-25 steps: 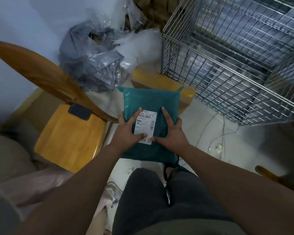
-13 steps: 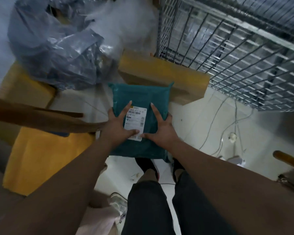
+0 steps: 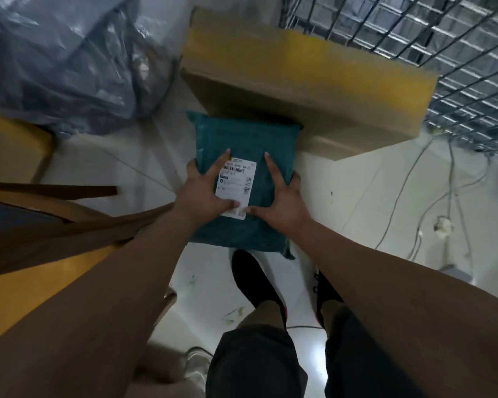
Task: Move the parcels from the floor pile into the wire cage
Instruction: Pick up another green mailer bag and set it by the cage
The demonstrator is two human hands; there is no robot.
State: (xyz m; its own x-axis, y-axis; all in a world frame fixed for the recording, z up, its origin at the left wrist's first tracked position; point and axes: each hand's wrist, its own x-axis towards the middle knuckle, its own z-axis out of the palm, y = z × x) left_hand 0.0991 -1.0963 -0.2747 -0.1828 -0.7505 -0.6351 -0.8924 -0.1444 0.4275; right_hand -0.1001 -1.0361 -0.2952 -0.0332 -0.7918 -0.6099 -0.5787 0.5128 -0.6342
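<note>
I hold a teal plastic parcel (image 3: 243, 139) with a white shipping label in front of me, above the floor. My left hand (image 3: 202, 193) grips its left edge, thumb on the label. My right hand (image 3: 279, 199) grips its right edge, thumb and forefinger spread on top. The wire cage (image 3: 431, 38) stands at the upper right. A cardboard box (image 3: 314, 81) lies on the floor between the parcel and the cage.
A heap of grey plastic bags (image 3: 64, 58) fills the upper left. A wooden chair (image 3: 41, 225) is at my left. Cables (image 3: 443, 202) and a plug lie on the white tile floor at the right. My feet (image 3: 256, 282) are below the parcel.
My view has tipped downward and closer to the floor; the box and the cage now look nearer. Both hands keep the same grip on the teal parcel.
</note>
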